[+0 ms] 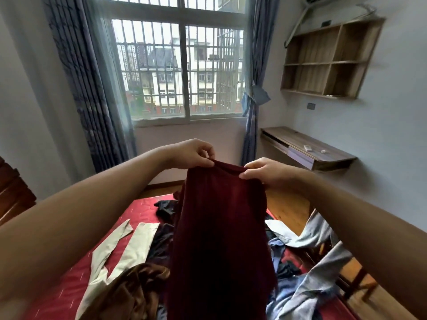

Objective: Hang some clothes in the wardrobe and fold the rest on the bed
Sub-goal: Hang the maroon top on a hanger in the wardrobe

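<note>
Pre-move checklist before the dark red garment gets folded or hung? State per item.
1. Top edge of the dark red garment pinched by the left hand: ok.
2. Same edge pinched by the right hand: ok.
3. Garment hanging untwisted: cannot tell, its lower part leaves the frame.
4. Folding spot straight ahead on the bed: not ok, the beige garment and blue shirts lie there.
5. Wardrobe or hanger at hand: cannot tell, none in view.
</note>
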The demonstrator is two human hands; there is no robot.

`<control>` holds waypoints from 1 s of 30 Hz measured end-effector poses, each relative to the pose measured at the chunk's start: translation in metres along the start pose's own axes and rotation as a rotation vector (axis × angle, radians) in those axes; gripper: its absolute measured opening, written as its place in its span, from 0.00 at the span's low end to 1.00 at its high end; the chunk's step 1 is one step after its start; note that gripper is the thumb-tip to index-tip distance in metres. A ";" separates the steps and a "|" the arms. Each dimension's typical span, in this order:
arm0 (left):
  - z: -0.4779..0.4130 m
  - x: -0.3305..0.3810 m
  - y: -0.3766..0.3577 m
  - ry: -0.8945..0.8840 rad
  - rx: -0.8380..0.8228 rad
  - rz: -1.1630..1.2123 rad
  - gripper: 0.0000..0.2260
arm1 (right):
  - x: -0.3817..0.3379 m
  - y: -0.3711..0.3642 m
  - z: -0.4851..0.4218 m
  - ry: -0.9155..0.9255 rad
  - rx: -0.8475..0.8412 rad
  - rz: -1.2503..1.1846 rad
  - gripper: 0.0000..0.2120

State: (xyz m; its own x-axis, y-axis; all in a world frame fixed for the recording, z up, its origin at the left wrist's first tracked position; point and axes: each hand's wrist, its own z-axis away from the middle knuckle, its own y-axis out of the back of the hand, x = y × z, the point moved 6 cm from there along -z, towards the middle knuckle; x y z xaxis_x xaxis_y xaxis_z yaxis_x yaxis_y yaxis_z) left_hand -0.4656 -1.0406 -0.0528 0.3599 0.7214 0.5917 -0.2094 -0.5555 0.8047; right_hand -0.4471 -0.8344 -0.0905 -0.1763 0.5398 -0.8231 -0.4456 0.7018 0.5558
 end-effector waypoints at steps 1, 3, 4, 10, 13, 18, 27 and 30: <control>-0.002 0.001 0.000 -0.031 0.072 -0.031 0.04 | -0.006 0.008 0.005 0.037 0.073 0.023 0.14; -0.005 0.005 -0.006 -0.074 0.157 -0.080 0.04 | -0.020 0.022 0.016 0.111 0.233 0.077 0.12; -0.007 0.009 -0.012 -0.088 0.188 -0.099 0.03 | -0.025 0.028 0.021 0.135 0.317 0.102 0.11; -0.006 0.055 -0.061 -0.189 0.149 0.325 0.03 | -0.014 0.052 0.041 -0.091 0.683 -0.318 0.06; -0.001 0.074 -0.098 -0.131 -0.183 0.484 0.10 | -0.015 0.048 0.050 -0.078 0.626 -0.761 0.09; -0.018 0.085 -0.113 -0.085 0.023 0.578 0.08 | -0.015 0.061 0.080 -0.037 0.575 -0.743 0.19; -0.044 0.163 -0.103 -0.166 0.244 0.392 0.10 | 0.047 0.120 0.167 -0.163 0.782 0.696 0.06; -0.046 0.207 -0.126 -0.304 0.075 0.243 0.07 | 0.083 0.129 0.204 -0.136 0.708 0.154 0.08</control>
State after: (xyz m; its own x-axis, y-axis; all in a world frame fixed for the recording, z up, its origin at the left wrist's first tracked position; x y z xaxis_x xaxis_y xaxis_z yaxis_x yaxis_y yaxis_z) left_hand -0.4061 -0.8022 -0.0296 0.5630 0.4158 0.7143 -0.2589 -0.7320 0.6302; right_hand -0.3398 -0.6040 -0.0633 -0.0607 0.6769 -0.7335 0.2568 0.7207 0.6439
